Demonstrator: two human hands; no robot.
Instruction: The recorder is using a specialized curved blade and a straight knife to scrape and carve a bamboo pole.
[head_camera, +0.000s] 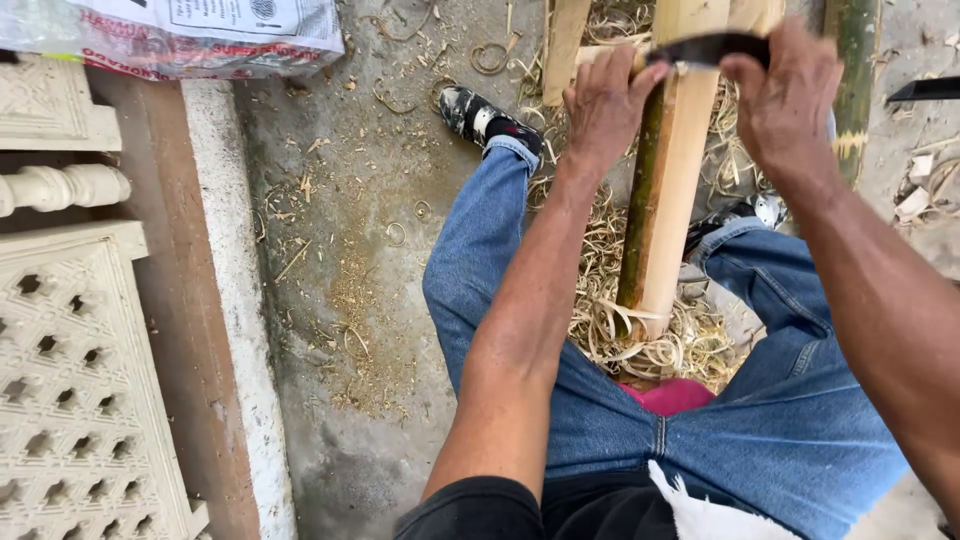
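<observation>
Concrete floor (350, 200), one bamboo pole (668, 200), one blade (705, 48), left hand (605, 100), right hand (785, 95).

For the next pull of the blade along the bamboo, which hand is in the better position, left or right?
Neither alone, I think. The left hand and right hand each grip one end of the dark curved blade lying across the bamboo pole. The right looks slightly better placed, being further over the top.

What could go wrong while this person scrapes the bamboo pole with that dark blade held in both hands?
The blade lies across the bamboo pole, with the left hand and right hand at its ends; a slip could cut fingers. The pole runs down between the knees, so a hard pull might bring the blade toward the legs. Shavings underfoot could be slippery.
</observation>
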